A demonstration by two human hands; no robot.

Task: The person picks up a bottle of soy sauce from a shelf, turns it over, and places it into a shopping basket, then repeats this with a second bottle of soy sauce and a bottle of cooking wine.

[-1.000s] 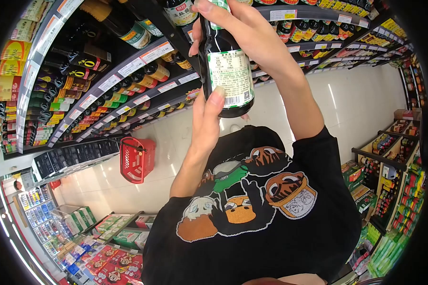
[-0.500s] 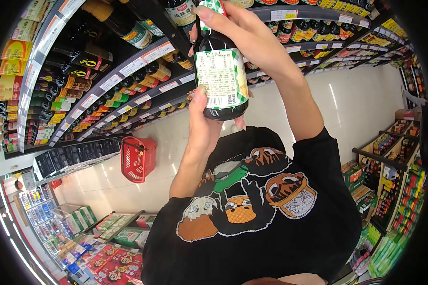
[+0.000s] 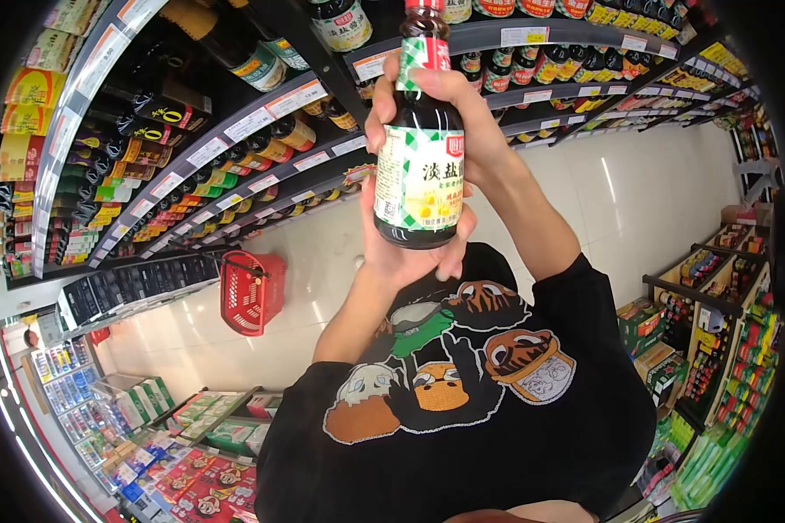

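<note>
Bottle [image 3: 420, 174] of dark sauce stands upright at the upper centre of the frame, held in both my hands. My right hand [image 3: 462, 109] is wrapped round its neck and shoulder, and my left hand [image 3: 401, 253] cups the base from below. Half a second ago the back label with the barcode faced me; now the front label with green checks does, and the red cap shows. A red basket [image 3: 251, 292] sits on the floor at centre left, below the shelves [image 3: 192, 152].
</note>
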